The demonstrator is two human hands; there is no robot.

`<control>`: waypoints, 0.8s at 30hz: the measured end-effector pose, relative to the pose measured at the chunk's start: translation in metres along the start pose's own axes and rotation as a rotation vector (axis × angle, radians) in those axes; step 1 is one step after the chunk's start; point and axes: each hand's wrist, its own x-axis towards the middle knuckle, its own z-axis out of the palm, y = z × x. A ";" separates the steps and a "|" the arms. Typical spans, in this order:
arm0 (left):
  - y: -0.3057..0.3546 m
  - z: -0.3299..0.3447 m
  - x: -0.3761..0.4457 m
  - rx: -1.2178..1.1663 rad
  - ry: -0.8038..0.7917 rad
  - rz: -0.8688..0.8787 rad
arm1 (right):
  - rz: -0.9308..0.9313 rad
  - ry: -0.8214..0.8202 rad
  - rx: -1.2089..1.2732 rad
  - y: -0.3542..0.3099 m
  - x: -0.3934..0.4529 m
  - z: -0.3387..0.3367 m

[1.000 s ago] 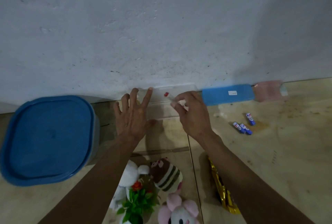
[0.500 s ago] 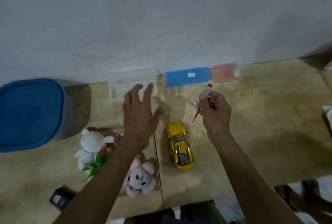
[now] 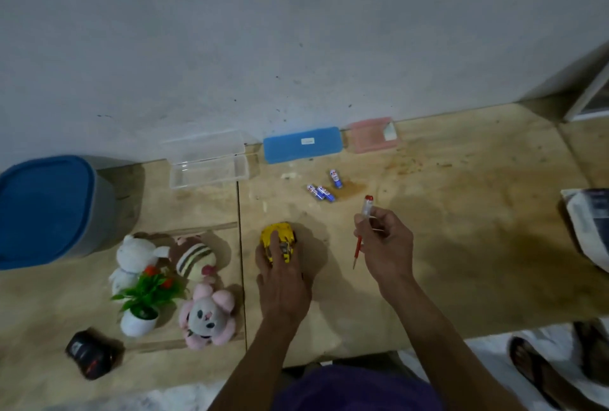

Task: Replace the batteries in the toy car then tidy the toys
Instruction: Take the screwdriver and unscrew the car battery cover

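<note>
**Left hand comes down onto the yellow car**

Half a second ago the left hand point(image 3: 284, 282) hovers spread above the table with the car lying free beside it; now it has dropped onto the toy car point(image 3: 279, 243), fingers curled over the roof and sides, thumb on the car's left flank; the right hand point(image 3: 385, 247) has drifted a little to the right and still pinches the screwdriver point(image 3: 362, 229).

Writing is scarce; the three batteries point(image 3: 322, 191) carry red lettering on white and blue wrappers, too blurred to read; the blue case point(image 3: 302, 145) bears a small white label, also illegible.

The car is glossy yellow with dark windows; it sits on the wooden table point(image 3: 461, 246) just right of the seam between boards, its nose pointing toward the wall, its rear half hidden under the hand.

The screwdriver has a clear handle with a red cap and a thin red shaft; it is held near upright, tip down, between thumb and curled fingers, well clear of the car.

The batteries lie beyond the car; two touch, the third sits just apart; an open clear box point(image 3: 208, 164) stands against the wall; plush toys point(image 3: 197, 285) and a small potted plant point(image 3: 143, 305) cluster left of the car.
</note>
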 end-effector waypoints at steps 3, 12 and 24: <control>0.006 0.000 0.007 0.005 0.007 -0.044 | -0.010 -0.016 0.000 0.001 0.006 -0.016; 0.010 -0.015 0.006 -0.266 -0.024 -0.107 | -0.022 -0.069 0.020 -0.009 0.013 -0.034; 0.022 -0.097 -0.050 -1.224 -0.011 -0.062 | -0.164 -0.160 0.030 -0.079 -0.025 -0.015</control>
